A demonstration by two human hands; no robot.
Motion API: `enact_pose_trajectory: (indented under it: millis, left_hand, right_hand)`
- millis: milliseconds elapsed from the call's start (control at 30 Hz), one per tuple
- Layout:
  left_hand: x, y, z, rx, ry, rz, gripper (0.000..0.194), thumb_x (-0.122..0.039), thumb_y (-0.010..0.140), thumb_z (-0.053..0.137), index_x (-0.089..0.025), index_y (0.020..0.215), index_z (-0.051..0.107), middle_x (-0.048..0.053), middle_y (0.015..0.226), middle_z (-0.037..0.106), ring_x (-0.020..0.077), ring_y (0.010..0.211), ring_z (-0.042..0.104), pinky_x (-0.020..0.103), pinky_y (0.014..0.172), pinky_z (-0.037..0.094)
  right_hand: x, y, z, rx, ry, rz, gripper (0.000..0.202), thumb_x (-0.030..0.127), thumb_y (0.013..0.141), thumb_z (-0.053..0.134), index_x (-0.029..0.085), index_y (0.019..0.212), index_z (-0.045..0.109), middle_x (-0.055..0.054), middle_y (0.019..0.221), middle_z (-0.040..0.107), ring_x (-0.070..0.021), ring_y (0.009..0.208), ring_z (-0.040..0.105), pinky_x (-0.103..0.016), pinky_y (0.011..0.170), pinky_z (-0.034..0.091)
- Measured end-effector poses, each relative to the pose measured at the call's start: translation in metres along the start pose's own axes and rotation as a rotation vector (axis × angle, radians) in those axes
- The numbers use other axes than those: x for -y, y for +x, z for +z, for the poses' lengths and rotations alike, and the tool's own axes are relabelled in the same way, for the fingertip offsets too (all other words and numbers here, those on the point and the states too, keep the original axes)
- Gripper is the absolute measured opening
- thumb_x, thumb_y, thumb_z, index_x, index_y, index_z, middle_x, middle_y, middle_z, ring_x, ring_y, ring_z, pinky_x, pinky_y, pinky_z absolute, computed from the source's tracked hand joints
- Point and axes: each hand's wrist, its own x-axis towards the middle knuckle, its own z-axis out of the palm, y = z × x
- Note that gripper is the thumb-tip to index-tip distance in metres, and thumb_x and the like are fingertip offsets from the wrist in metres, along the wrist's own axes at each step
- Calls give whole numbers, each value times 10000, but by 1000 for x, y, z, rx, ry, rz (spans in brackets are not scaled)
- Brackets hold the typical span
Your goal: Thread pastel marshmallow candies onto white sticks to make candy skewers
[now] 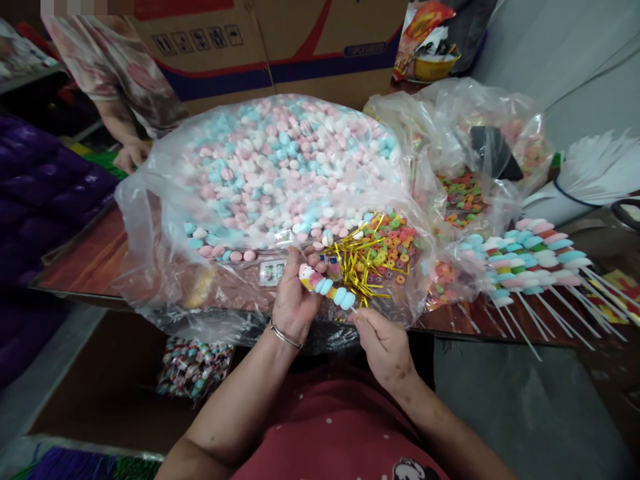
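Note:
My left hand (296,297), with a bracelet at the wrist, is closed around the upper end of a candy skewer (327,288) of blue, orange and white pieces. Its top end lies against the fingers, partly hidden. My right hand (383,340) pinches the white stick at the skewer's lower end. Just beyond the hands lie gold twist ties (355,267) and small ring candies (395,240). Behind them a large clear plastic bag (155,207) holds pink, blue and white candies (300,160).
Finished skewers (535,260) are stacked at the right table edge, near white sticks (600,167) in a container. A cardboard box (320,60) stands behind. Another person's hand (133,155) is at the far left. An open box (100,380) with wrapped candies sits below left.

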Motion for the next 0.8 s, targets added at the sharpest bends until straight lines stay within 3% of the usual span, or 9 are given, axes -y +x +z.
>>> enact_pose_trajectory:
  millis: [133, 233, 333, 433, 567, 667, 800]
  left_hand:
    - [4, -3, 0, 15, 90, 112, 366, -448, 971, 487, -136, 811, 591, -49, 568, 523, 62, 473, 541, 190, 575, 501]
    - [12, -5, -3, 45, 142, 193, 322, -457, 881, 643, -146, 814, 598, -60, 557, 515, 57, 464, 523, 186, 558, 479]
    - [24, -9, -8, 85, 185, 218, 343, -468, 789, 745, -155, 829, 610, -71, 542, 495, 57, 471, 518, 179, 532, 452]
    - [30, -13, -14, 133, 208, 200, 398, -473, 696, 819, -156, 840, 626, -60, 582, 536, 83, 528, 572, 213, 578, 483]
    - [13, -11, -17, 104, 235, 190, 426, -474, 645, 843, -156, 861, 658, 18, 768, 694, 180, 755, 696, 308, 742, 542]
    - [-7, -6, -14, 114, 243, 212, 399, -481, 678, 810, -160, 873, 678, 46, 838, 727, 213, 851, 708, 356, 838, 541]
    - [-14, -4, -11, 236, 188, 152, 436, -479, 647, 835, -162, 908, 690, 9, 766, 691, 167, 766, 691, 323, 815, 549]
  right_hand:
    - [-3, 1, 3, -239, -551, -516, 211, 135, 913, 482, 139, 887, 691, -3, 550, 584, -111, 501, 498, -258, 549, 372]
    - [-2, 2, 10, -265, -641, -601, 206, 100, 907, 482, 135, 887, 684, 2, 536, 577, -116, 494, 497, -266, 550, 370]
    - [2, 6, 16, -135, -432, -409, 261, 156, 933, 438, 156, 785, 653, 6, 552, 558, -103, 507, 487, -251, 534, 354]
    - [7, 12, 17, 53, 8, -42, 278, 294, 932, 443, 168, 776, 636, 39, 529, 476, -81, 476, 414, -226, 478, 315]
    - [11, 18, 15, 187, 598, 368, 249, 359, 834, 527, 154, 733, 628, 94, 423, 329, -53, 380, 241, -216, 389, 176]
    - [11, 19, 12, 272, 820, 476, 229, 340, 792, 574, 146, 681, 622, 104, 364, 332, -42, 339, 211, -209, 369, 175]
    - [10, 17, 11, 430, 1032, 528, 247, 374, 800, 606, 149, 702, 628, 116, 318, 327, -43, 295, 207, -197, 346, 203]
